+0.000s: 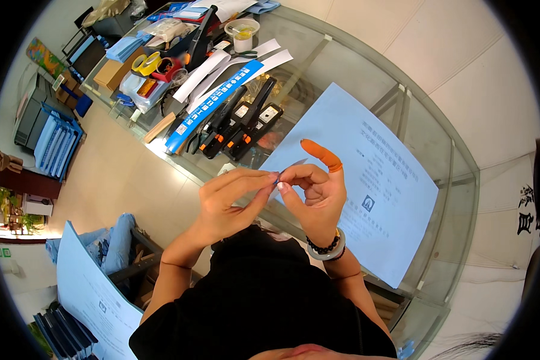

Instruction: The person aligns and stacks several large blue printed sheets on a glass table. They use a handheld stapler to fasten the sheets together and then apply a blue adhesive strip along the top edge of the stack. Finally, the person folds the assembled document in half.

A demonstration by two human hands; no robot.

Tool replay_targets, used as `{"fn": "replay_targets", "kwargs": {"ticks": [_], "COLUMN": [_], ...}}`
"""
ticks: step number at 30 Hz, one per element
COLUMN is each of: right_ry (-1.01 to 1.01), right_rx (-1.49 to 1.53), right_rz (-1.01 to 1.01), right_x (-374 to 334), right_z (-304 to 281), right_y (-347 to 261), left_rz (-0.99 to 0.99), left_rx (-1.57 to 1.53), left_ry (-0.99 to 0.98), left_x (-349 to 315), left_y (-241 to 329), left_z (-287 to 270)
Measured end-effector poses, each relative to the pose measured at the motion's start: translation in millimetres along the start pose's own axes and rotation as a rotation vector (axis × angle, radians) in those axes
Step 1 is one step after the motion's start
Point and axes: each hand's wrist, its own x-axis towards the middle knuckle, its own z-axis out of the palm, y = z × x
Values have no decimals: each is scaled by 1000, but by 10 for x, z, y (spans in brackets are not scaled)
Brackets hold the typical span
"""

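My left hand (233, 197) and my right hand (315, 201) meet in front of my chest, fingertips nearly touching. Both pinch one small, thin, bluish-grey piece (278, 179); its kind is too small to make out, and the fingers hide most of it. An orange finger cot (325, 157) covers one raised finger of the right hand. Dark beads and a pale bangle (332, 249) circle that wrist. Beneath and beyond the right hand, a large light-blue printed sheet (396, 198) lies flat on the glass table (456, 210).
Black tools with orange parts (240, 129), a blue printed strip (213, 108), white paper strips (279, 59), yellow tape rolls (147, 63) and a white tub (242, 35) crowd the table's far left. Another blue printed sheet (99, 294) stands at my lower left beside dark folders (66, 333).
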Motion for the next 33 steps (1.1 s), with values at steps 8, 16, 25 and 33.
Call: {"fn": "replay_targets", "kwargs": {"ticks": [8, 16, 25, 33], "right_ry": [-30, -60, -35, -65], "right_rx": [-10, -29, -11, 296], "right_rz": [48, 64, 61, 398], "right_x": [110, 181, 210, 311], "right_z": [157, 180, 167, -62], "right_y": [64, 169, 362, 450], "left_rz": [16, 9, -282, -513], "left_rx": [93, 108, -58, -739], "left_ry": [41, 73, 60, 458], "left_x": [-37, -34, 24, 4], "left_y": [-77, -134, -295, -925], "left_z": [-122, -133, -108, -486]}}
